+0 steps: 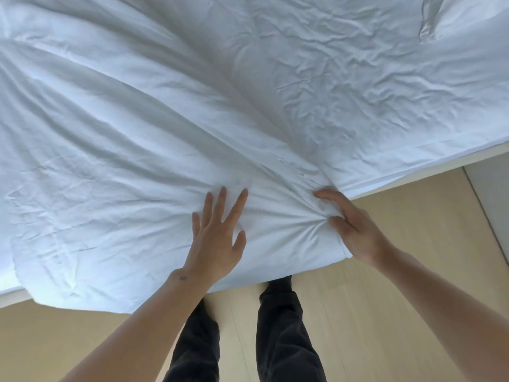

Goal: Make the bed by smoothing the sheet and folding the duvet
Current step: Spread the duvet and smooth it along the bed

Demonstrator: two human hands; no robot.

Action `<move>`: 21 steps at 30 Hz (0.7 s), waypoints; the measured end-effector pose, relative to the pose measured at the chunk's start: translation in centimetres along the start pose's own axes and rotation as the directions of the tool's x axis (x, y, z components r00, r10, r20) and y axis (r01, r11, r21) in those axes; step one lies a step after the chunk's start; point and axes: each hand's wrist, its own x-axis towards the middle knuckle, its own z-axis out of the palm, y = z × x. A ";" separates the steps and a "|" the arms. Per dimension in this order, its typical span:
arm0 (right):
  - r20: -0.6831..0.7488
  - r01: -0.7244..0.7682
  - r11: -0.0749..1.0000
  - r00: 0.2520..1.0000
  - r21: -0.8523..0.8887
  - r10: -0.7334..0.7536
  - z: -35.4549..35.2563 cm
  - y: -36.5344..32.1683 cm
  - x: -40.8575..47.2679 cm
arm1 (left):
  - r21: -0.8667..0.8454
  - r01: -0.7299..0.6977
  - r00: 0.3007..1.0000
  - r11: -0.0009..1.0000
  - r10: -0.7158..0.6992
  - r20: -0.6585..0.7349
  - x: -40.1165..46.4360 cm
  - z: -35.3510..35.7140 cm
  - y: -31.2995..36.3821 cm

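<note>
A white duvet (132, 139) lies rumpled over the left and middle of the bed, its near corner hanging past the bed's edge. My left hand (217, 238) rests flat on that corner, fingers spread. My right hand (349, 224) pinches a bunch of the duvet's corner fabric, with creases radiating from the grip. The wrinkled white sheet (358, 86) shows bare on the right half of the bed.
The bed's near edge (413, 177) runs diagonally from lower left to upper right. A light wooden floor (399, 271) lies below it. My legs in dark trousers (281, 326) stand close to the bed. A white pillow or fold (468, 17) sits at the top right.
</note>
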 end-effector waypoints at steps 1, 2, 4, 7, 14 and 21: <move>-0.018 -0.029 0.997 0.999 -0.078 0.028 0.0 0.8 0.3 | 0.023 0.009 0.999 1.000 -0.010 0.036 0.0 0.2 -0.2; -0.019 -0.054 0.983 0.998 -0.177 0.052 0.3 1.1 0.9 | 0.045 0.023 0.997 0.999 -0.026 0.069 0.2 0.4 -0.4; -0.034 -0.109 0.933 0.994 -0.344 0.104 1.2 0.3 2.4 | 0.068 0.062 0.993 0.996 -0.068 0.101 0.8 0.3 -0.6; -0.122 -0.090 0.889 0.992 -0.449 0.039 2.2 -4.0 4.7 | 0.051 0.098 0.990 0.994 -0.103 0.100 1.8 -0.2 -0.2; 0.084 0.210 0.757 0.976 -0.618 -0.202 4.2 -14.0 9.4 | 0.006 0.207 0.976 0.978 -0.207 0.072 4.8 -4.6 -0.4; 0.225 0.344 0.598 0.937 -0.723 -0.267 8.3 -22.5 18.1 | -0.119 0.322 0.929 0.939 -0.337 -0.150 9.3 -11.8 -8.3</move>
